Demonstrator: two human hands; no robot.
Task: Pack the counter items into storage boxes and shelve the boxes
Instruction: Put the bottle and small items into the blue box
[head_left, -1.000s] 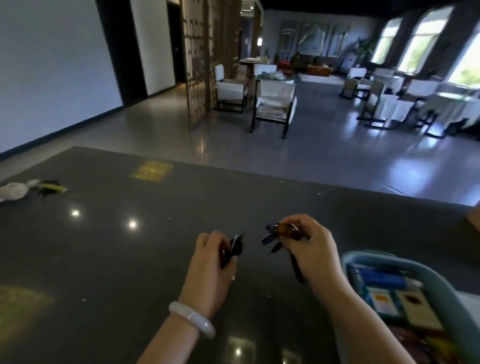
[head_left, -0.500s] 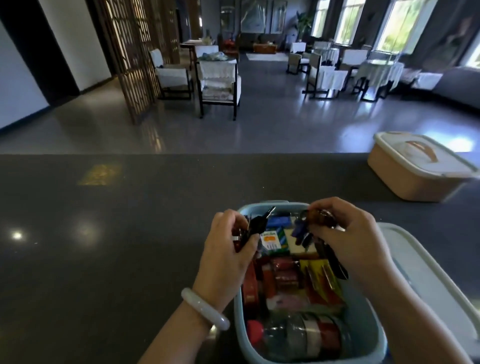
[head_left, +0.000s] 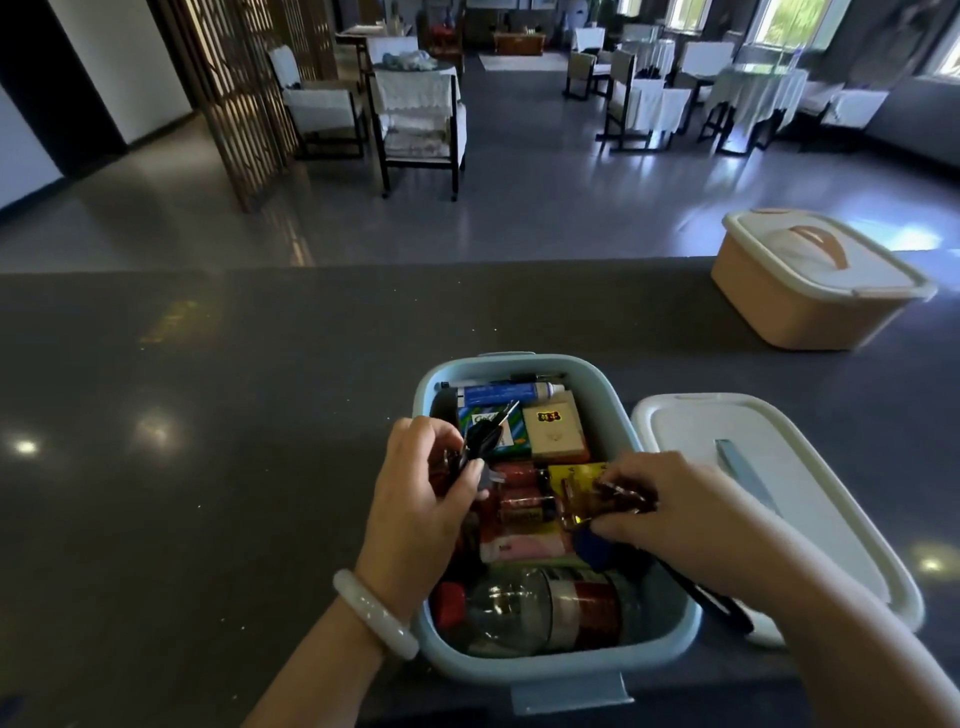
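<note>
Two storage boxes are set on the dark counter (head_left: 208, 467), which spans the full width of the view. The peach box (head_left: 800, 306) is placed at the far right edge, well apart from the hands, and is closed by a white lid with a peach handle. The blue box (head_left: 524, 670) is positioned at the near edge, directly below the hands, and is left uncovered. Its white lid (head_left: 769, 499) is laid flat on the counter, just beside the box on the right, with a blue handle on top.

The blue box is filled with small goods. A clear bottle with a red cap (head_left: 524, 608) is laid on its side along the near wall. A blue tube (head_left: 506, 392) is laid along the far wall, and a cream carton (head_left: 553, 431) is seated just in front of it.

The left hand (head_left: 421, 499) is held over the left rim of the blue box. Its fingers are curled round a black key bunch (head_left: 483, 436), whose tip is seen protruding upward. A pale bangle (head_left: 374, 613) is worn on the left wrist.

The right hand (head_left: 665, 509) is held over the right half of the box. An amber and blue trinket (head_left: 587, 509) is pinched between its curled fingers; what the item is cannot be told
</note>
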